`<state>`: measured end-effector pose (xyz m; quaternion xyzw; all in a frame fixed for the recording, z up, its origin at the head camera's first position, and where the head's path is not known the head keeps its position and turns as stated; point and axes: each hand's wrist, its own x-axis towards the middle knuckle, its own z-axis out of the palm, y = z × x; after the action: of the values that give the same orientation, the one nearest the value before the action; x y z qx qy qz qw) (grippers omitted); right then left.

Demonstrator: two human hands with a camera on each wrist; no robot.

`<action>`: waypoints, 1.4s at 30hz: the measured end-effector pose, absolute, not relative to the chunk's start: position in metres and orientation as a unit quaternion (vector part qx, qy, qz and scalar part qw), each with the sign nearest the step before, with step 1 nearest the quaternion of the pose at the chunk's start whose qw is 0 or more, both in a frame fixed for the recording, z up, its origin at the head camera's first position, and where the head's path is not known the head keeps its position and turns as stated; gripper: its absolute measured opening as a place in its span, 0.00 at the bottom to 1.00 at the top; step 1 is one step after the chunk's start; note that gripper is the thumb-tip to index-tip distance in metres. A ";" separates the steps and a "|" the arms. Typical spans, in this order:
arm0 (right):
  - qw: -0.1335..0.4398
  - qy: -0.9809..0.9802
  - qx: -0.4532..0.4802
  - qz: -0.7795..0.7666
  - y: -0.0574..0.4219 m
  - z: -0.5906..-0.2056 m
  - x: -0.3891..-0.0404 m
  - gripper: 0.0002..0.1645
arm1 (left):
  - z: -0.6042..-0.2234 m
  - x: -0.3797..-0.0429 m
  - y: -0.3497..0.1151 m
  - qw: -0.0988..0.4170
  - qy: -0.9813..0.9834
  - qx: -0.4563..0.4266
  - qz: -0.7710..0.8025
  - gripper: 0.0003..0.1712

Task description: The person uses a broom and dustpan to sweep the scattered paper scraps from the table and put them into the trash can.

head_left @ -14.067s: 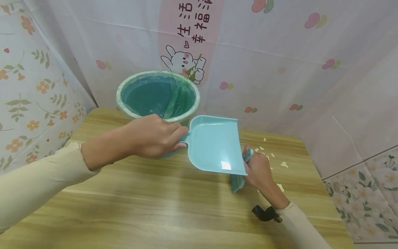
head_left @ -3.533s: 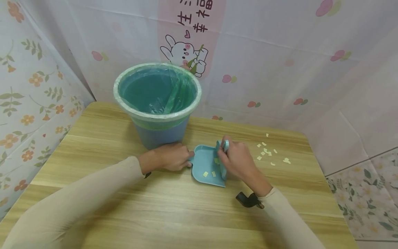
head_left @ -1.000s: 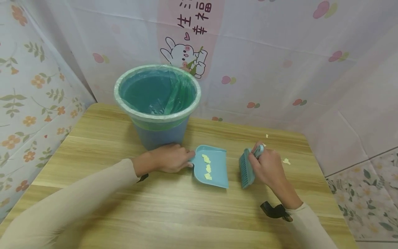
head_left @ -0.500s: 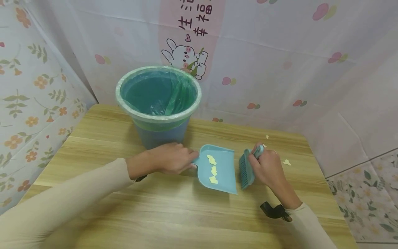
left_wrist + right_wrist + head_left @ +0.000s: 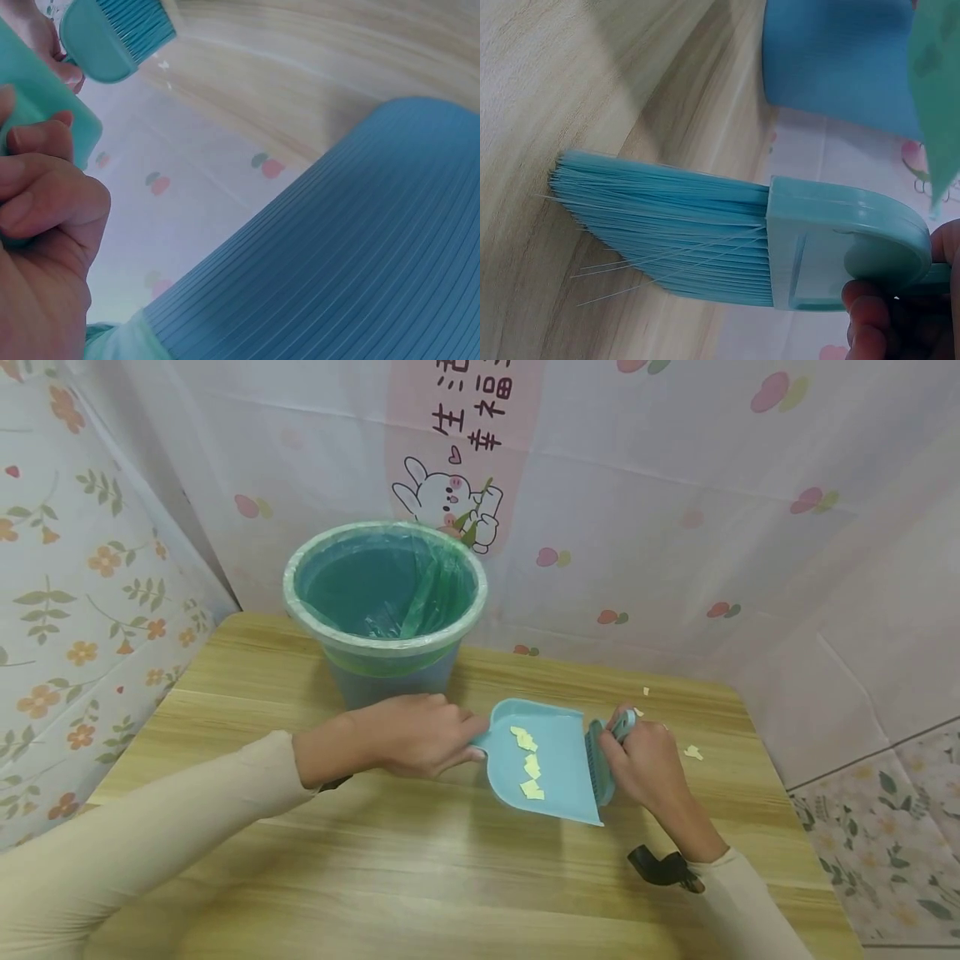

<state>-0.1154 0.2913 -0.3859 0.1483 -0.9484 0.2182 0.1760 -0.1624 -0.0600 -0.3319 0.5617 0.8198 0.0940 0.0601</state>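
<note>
My left hand [image 5: 420, 737] grips the short handle of a light blue dustpan [image 5: 558, 756], which is lifted above the table with its shadow below. Several pale yellow paper scraps [image 5: 532, 767] lie in a row on the pan. My right hand [image 5: 647, 764] holds a matching hand brush [image 5: 602, 777] by its handle, just beyond the pan's open edge, which hides part of the bristles. In the right wrist view, the brush's blue bristles [image 5: 667, 232] point down at the wood. The left wrist view shows curled fingers [image 5: 56, 191] around the dustpan handle.
A blue bin [image 5: 393, 672] with a green plastic liner stands at the back left, close behind my left hand. A few paper scraps [image 5: 693, 752] lie on the wooden table [image 5: 420, 877] around my right hand. Printed cloth [image 5: 637, 527] hangs behind.
My left hand has raised the dustpan off the table and carried it right, up to the brush, with the scraps staying on it. My right hand holds the brush in nearly the same place.
</note>
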 end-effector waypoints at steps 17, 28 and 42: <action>0.179 -0.950 0.152 0.204 0.295 -0.387 -0.116 0.13 | -0.287 -0.164 -0.062 0.038 0.813 0.575 0.089 0.15; 0.218 -0.937 0.197 0.189 0.301 -0.390 -0.117 0.18 | -0.260 -0.169 -0.065 0.010 0.818 0.569 0.076 0.16; 0.186 -0.949 0.151 0.204 0.296 -0.388 -0.116 0.11 | -0.230 -0.179 -0.083 -0.029 0.819 0.564 0.104 0.14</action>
<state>-0.1156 0.2956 -0.3884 0.1512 -0.9492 0.2036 0.1861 -0.1794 -0.0829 -0.2295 0.5642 0.8186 0.1037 -0.0286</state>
